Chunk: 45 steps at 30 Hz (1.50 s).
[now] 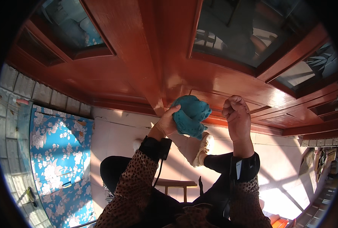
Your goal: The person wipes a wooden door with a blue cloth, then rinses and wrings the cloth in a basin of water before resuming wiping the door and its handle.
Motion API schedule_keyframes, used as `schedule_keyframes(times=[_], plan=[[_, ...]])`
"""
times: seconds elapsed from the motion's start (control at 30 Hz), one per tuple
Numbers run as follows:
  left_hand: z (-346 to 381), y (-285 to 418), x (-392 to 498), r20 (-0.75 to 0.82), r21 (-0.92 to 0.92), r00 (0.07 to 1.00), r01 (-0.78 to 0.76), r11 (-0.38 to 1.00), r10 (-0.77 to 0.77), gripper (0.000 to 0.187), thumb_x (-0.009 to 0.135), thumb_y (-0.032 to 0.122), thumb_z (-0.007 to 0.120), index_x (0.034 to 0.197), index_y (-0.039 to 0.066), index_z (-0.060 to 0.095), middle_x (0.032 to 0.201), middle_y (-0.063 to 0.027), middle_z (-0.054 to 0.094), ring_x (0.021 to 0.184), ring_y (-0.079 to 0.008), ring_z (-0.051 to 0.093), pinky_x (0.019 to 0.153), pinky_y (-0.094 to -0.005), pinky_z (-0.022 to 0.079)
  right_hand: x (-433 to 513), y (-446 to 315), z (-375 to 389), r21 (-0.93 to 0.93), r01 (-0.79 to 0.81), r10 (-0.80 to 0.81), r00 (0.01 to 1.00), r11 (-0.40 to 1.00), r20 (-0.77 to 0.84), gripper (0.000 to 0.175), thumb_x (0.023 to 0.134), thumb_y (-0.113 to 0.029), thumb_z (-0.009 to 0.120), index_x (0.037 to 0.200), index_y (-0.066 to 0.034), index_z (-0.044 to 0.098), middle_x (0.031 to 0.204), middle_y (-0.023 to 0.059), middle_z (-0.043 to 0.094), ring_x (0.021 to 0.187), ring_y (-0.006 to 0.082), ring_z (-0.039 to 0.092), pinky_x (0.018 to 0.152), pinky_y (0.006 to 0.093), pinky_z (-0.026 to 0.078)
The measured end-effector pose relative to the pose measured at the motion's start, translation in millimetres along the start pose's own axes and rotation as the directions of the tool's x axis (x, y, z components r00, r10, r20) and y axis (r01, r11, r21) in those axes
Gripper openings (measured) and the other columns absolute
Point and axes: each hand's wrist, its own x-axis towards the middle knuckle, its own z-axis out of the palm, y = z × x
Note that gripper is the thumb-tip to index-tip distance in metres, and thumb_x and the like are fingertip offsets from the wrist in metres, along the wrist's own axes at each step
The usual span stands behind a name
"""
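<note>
My left hand holds a crumpled bundle of teal fabric, thumb on its upper left side and fingers hidden behind it. The bundle hangs in the air before a red-painted wooden door panel. To the right, apart from the fabric, my right hand is raised with its fingers curled in against the palm. I see nothing in it, though something tiny could be hidden between the fingertips. Black bands with small devices circle both wrists, and a cable runs down from the left one.
Ahead rises a red wooden door frame with glass panes. At left stands a cabinet covered in blue floral material beside a tiled wall. A low wooden stool or bench is between my legs on the pale floor.
</note>
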Motion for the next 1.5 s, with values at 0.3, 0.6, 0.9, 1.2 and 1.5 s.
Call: schedule_keyframes(times=[0.3, 0.6, 0.9, 1.2, 1.5], plan=[[87, 18, -47, -0.104, 0.465, 0.986, -0.070, 0.882, 0.133, 0.083, 0.088, 0.067, 0.045, 0.141, 0.003, 0.036, 0.140, -0.0171, 0.042, 0.126, -0.0283, 0.046, 0.108, -0.0419, 0.035, -37, 69, 50, -0.345, 0.089, -0.007, 0.973, 0.934, 0.232, 0.056, 0.086, -0.031, 0.069, 0.131, -0.0050, 0.050, 0.118, 0.0058, 0.060, 0.113, 0.0173, 0.053, 0.100, 0.0369, 0.041], [60, 118, -107, -0.153, 0.388, 0.825, -0.456, 0.801, 0.544, 0.036, 0.097, 0.037, 0.050, 0.106, 0.005, 0.062, 0.113, -0.0115, 0.065, 0.105, -0.0215, 0.062, 0.091, -0.0352, 0.050, 2, 72, -3, 0.179, -0.443, 0.422, 0.895, 0.878, 0.145, 0.029, 0.087, -0.016, 0.055, 0.111, 0.0007, 0.057, 0.101, 0.0141, 0.066, 0.089, 0.0268, 0.066, 0.081, 0.0378, 0.056], [16, 155, -121, -0.559, 0.078, 0.443, -0.813, 0.576, 0.701, 0.034, 0.089, 0.015, 0.054, 0.120, 0.002, 0.048, 0.104, -0.0092, 0.053, 0.087, -0.0176, 0.054, 0.078, -0.0314, 0.048, 24, 175, -37, -0.073, -0.607, 0.605, 0.795, 0.792, -0.048, 0.033, 0.081, -0.003, 0.055, 0.113, -0.0012, 0.055, 0.096, 0.0125, 0.063, 0.086, 0.0263, 0.065, 0.079, 0.0399, 0.056], [28, 159, -140, -0.515, 0.136, 0.424, -0.818, 0.559, 0.745, 0.032, 0.089, 0.014, 0.055, 0.119, 0.002, 0.051, 0.106, -0.0098, 0.056, 0.088, -0.0174, 0.055, 0.080, -0.0300, 0.048, 76, 307, -33, -0.023, -0.514, 0.513, 0.858, 0.858, -0.030, 0.036, 0.078, -0.001, 0.052, 0.114, 0.0007, 0.055, 0.104, 0.0101, 0.063, 0.091, 0.0254, 0.065, 0.082, 0.0377, 0.054], [21, 161, -147, -0.453, 0.006, 0.523, -0.808, 0.589, 0.722, 0.021, 0.094, 0.013, 0.051, 0.109, 0.003, 0.062, 0.103, -0.0098, 0.065, 0.088, -0.0170, 0.062, 0.081, -0.0317, 0.052, 87, 368, -46, -0.682, -0.490, 0.574, 0.809, 0.543, -0.125, 0.051, 0.072, 0.003, 0.051, 0.122, 0.0016, 0.052, 0.102, 0.0132, 0.065, 0.095, 0.0279, 0.064, 0.081, 0.0332, 0.049]])
